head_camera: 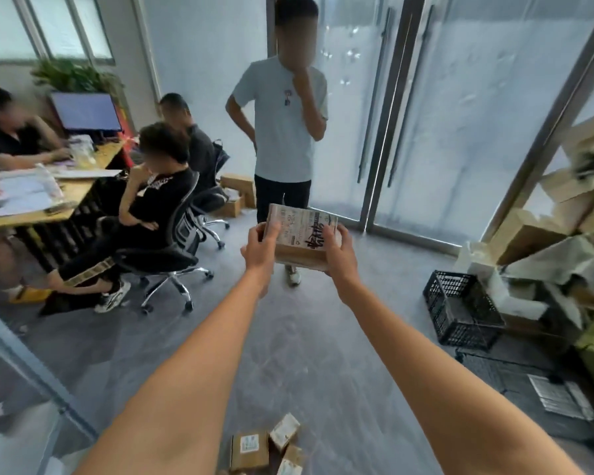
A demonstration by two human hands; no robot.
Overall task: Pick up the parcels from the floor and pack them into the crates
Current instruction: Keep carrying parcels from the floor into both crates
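Note:
I hold a brown cardboard parcel with a white label and black marker writing out in front of me at arm's length, between both hands. My left hand grips its left edge, my right hand grips its right edge. Several small cardboard parcels lie on the grey floor between my forearms at the bottom. An empty black plastic crate stands on the floor to the right. Another black crate, holding something with a white label, sits nearer at the lower right.
A person stands just behind the held parcel in front of the glass doors. Three people sit at a desk on the left on office chairs. Stacked boxes and parcels fill the right side.

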